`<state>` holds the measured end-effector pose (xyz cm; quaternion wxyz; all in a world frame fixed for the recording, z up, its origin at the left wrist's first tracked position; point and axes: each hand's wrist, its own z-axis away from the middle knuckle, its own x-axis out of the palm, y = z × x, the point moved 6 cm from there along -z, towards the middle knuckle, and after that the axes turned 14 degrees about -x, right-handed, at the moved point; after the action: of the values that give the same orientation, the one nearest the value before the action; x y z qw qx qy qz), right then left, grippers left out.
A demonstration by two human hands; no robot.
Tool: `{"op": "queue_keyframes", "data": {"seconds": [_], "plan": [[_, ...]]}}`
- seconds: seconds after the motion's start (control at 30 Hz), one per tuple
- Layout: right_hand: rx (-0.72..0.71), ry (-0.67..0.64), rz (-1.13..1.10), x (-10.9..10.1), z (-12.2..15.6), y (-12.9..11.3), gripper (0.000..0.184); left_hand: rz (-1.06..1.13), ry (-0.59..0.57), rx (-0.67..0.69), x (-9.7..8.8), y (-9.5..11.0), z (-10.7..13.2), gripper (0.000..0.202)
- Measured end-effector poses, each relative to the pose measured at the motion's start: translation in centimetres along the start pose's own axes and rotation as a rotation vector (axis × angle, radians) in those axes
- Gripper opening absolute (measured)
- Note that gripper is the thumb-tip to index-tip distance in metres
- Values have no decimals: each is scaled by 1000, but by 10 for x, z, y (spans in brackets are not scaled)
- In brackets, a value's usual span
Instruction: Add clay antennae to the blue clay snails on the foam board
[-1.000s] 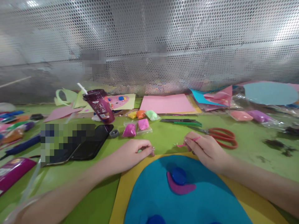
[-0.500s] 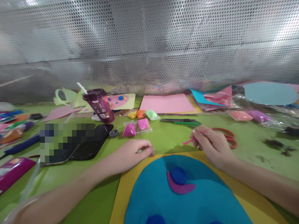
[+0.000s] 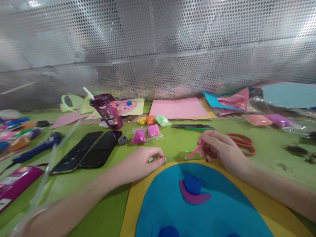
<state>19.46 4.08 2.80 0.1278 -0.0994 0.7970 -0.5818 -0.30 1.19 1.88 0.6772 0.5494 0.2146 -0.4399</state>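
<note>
My left hand [image 3: 143,161] rests curled on the green table at the top left edge of a yellow sheet [image 3: 134,200], with a small green bit [image 3: 150,160] pinched in its fingers. My right hand [image 3: 219,149] is closed on a thin pink stick [image 3: 197,149] that points down and left, just above the sheet. On the yellow sheet lies a blue clay shape [image 3: 168,204] with a dark blue ball [image 3: 192,184] on a purple crescent [image 3: 197,198].
Two black phones [image 3: 86,153] lie left of my left hand, beside a purple cup [image 3: 107,112] with a straw. Small bags of coloured clay [image 3: 148,131], pink paper [image 3: 179,108], a green knife [image 3: 192,127] and red scissors [image 3: 243,144] lie behind. A perforated metal wall closes the back.
My right hand lifted the pink stick and shifted slightly right and back. The view drifted a little. My left hand stayed in place.
</note>
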Motion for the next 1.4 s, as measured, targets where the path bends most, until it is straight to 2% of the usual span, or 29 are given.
{"op": "queue_keyframes", "data": {"seconds": [0.27, 0.5, 0.67, 0.8, 0.97, 1.03, 1.2, 1.4], "plan": [[70, -34, -52, 5, 1, 2, 25, -33, 18, 27, 0, 0, -1, 26], [154, -45, -148, 10, 8, -7, 25, -238, 47, 79, 3, 8, 11, 31], [163, -63, -144, 16, 16, -15, 28, -277, 58, 194, 3, 20, 21, 34], [169, -88, -118, 21, 21, -15, 29, -163, 56, 207, 7, 23, 25, 31], [157, -77, -133, 22, 22, -13, 27, 260, -155, 89, 19, 23, 26, 31], [158, -80, -142, 22, 22, -12, 27, 338, -186, 92, 19, 25, 27, 27], [174, -88, -154, 23, 24, -9, 27, 365, -171, 99, 18, 27, 25, 22], [195, -82, -156, 26, 24, -9, 27, 355, -180, 52, 21, 25, 24, 27]]}}
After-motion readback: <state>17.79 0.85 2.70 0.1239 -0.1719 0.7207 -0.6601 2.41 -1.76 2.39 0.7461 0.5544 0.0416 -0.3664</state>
